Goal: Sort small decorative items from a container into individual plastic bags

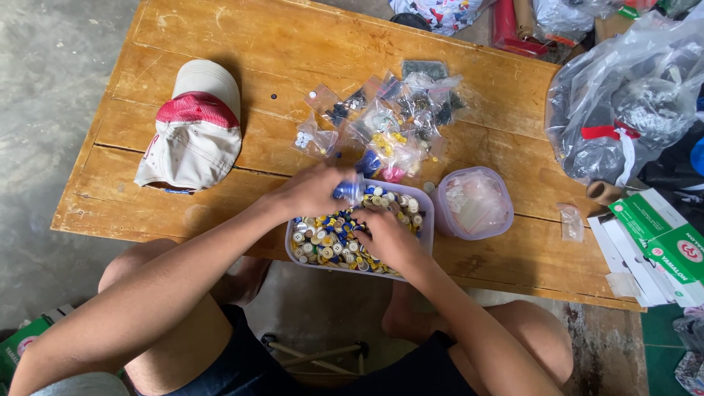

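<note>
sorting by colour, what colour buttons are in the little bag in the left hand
Blue buttons, in the bag held by the left hand; head view.

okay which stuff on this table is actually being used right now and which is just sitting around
In use: left hand holding a small bag of blue buttons; right hand in the tub of mixed buttons.
Lying about: cap, filled button bags, tub of empty bags, green boxes.

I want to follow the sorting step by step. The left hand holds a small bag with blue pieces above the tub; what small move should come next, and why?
Probably the right hand, now in the tub of mixed buttons, should lift a blue piece to the small bag held by the left hand, because that bag seems to hold only blue pieces.
</note>
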